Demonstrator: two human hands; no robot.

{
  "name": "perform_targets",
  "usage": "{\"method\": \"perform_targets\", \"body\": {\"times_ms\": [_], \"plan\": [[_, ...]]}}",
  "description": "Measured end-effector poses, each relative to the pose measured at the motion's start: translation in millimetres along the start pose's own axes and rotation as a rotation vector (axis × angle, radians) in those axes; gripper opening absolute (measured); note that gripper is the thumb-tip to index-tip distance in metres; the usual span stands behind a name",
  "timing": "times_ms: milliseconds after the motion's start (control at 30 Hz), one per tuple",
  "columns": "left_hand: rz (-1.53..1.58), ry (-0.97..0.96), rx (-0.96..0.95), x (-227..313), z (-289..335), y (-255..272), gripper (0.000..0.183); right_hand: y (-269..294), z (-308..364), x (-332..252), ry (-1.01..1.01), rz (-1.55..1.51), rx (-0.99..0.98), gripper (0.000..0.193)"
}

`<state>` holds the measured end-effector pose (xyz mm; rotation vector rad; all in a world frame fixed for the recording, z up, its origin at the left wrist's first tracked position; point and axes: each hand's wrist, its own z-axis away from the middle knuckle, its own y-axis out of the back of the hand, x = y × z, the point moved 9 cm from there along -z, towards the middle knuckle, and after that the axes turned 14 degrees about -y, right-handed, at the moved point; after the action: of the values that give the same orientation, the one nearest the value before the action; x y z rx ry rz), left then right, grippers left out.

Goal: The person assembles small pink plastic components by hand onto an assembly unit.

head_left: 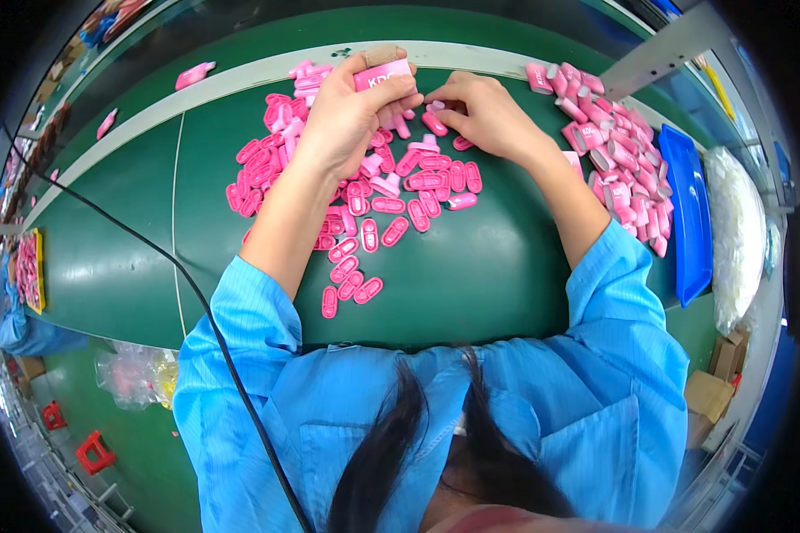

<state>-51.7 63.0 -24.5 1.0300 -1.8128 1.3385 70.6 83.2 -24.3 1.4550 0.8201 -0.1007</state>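
From the chest, with 12 o'clock straight ahead, a heap of hot-pink oval plastic caps [368, 234] lies at 11 o'clock: four strays nearest, the rest overlapping beyond counting. At 2 o'clock stands one blue plastic tray [689, 213]; beside it, toward 1 o'clock, sprawls an uncountable pile of pale-pink plastic casings [620, 158]. Near 12 o'clock, the left hand [347, 111] is closed around one light-pink, flat-sided plastic casing [384, 75]. That lies at 10 o'clock from the fingertips of the right hand [489, 115], the left being nearer; its visible face stretches roughly from 8 to 2 o'clock. The right fingers are bent almost together; whether they grip anything, I cannot tell.
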Motion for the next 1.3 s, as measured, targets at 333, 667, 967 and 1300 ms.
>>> {"method": "perform_targets", "body": {"times_ms": [333,667,967,1300], "plan": [[0.007,0.102,-0.098,-29,7,-65,0.038,47,38,39,-0.284,-1.033,-0.076,0.024],[-0.074,0.124,-0.07,-55,12,-70,0.036,35,46,67,-0.293,-1.142,-0.066,0.02],[-0.123,0.058,-0.114,-49,8,-69,0.035,34,41,61,-0.224,-1.114,-0.03,0.018],[-0.171,0.065,-0.142,-46,7,-72,0.034,37,45,60,-0.248,-1.064,0.051,0.018]]}}
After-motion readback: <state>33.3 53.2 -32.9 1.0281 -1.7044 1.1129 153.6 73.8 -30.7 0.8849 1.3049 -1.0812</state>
